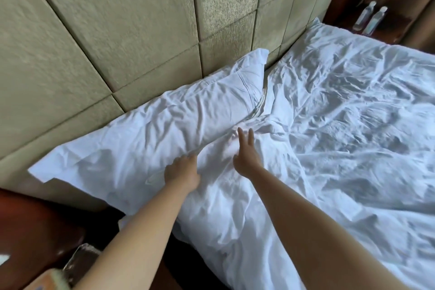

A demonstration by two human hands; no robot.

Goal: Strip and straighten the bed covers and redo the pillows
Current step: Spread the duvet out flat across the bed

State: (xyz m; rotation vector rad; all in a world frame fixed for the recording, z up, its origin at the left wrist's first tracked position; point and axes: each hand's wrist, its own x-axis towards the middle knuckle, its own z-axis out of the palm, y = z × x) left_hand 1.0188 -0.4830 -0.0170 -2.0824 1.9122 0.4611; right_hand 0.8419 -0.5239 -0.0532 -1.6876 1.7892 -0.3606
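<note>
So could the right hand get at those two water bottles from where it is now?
Probably not. The right hand is over the duvet near the pillow; the bottles stand across the bed.

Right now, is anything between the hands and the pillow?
Nothing visible. The left hand already rests on the pillow at its near edge; the right hand lies with fingers straight on the rumpled duvet beside it.
</note>
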